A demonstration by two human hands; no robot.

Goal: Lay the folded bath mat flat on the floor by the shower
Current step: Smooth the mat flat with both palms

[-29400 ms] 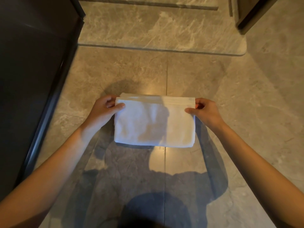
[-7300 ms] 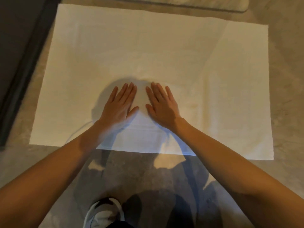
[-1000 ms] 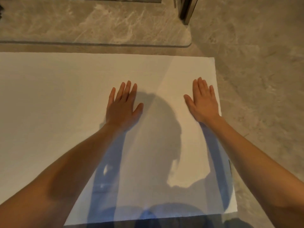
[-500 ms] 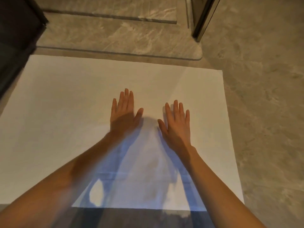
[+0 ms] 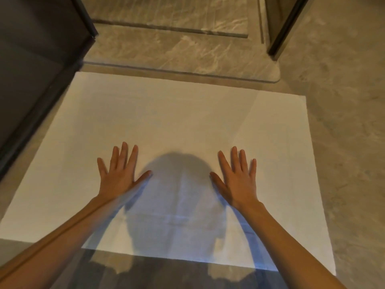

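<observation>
The white bath mat (image 5: 166,122) lies fully unfolded and flat on the grey stone floor, its far edge close to the raised marble shower threshold (image 5: 181,53). Faint fold creases cross its near half. My left hand (image 5: 120,174) rests palm down on the mat, left of centre, fingers spread. My right hand (image 5: 235,176) lies palm down to the right of centre, fingers spread too. Neither hand grips anything. My shadow falls on the mat between them.
A dark panel (image 5: 35,80) with a black frame runs along the mat's left side. A dark door frame post (image 5: 285,28) stands at the back right on the threshold. Grey marble floor (image 5: 343,142) extends to the right of the mat.
My hands have slid apart across the mat since half a second ago. The view has pulled back and shifted left, showing the dark panel and more of the mat.
</observation>
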